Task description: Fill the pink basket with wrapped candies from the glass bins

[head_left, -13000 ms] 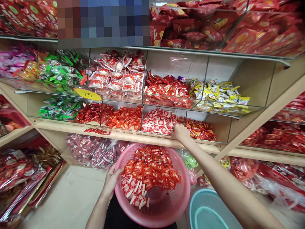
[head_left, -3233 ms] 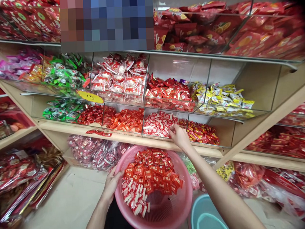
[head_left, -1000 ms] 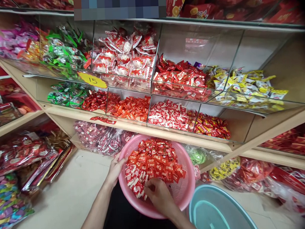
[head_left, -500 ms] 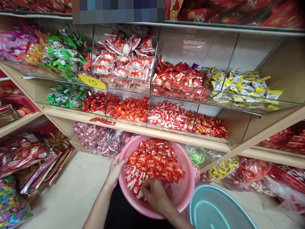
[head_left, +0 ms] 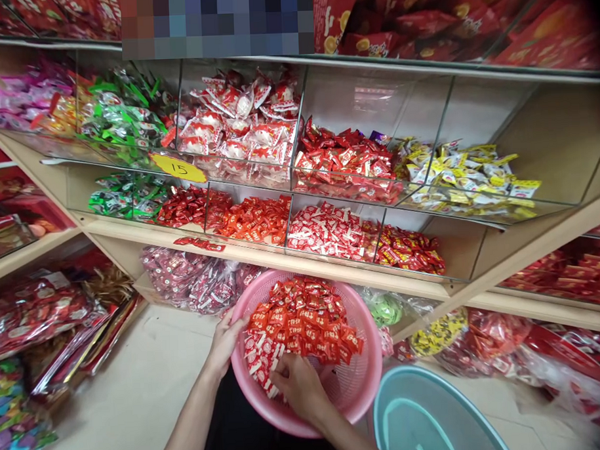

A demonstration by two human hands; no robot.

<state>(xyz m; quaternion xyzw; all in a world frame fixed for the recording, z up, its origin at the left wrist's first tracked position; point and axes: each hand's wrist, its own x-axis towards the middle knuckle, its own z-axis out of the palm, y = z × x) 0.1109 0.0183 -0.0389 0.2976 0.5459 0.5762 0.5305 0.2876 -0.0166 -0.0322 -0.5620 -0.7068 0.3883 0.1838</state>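
Note:
A pink plastic basket (head_left: 372,393) with perforated sides sits in front of my body, tilted a little toward me. My left hand (head_left: 225,339) grips its left rim, thumb on top. Inside lie orange-red wrapped candies (head_left: 308,323) and, at the lower left, red-and-white wrapped candies (head_left: 261,357). My right hand (head_left: 298,386) is down in the basket with bent fingers pinched together at the edge of the red-and-white candies. What its fingertips hold, if anything, is hidden.
A teal plastic tub (head_left: 434,404) stands on the floor to the right. Shelves ahead have glass-divided bins of wrapped candies (head_left: 324,231) and a yellow price tag (head_left: 178,167) reading 15. Bagged candies (head_left: 188,278) lie under the bottom shelf. More packages (head_left: 42,306) are at the left.
My right hand has shifted slightly left and down over the red-and-white candies, fingers still bent. My left hand keeps its grip on the rim. The camera view has tilted slightly.

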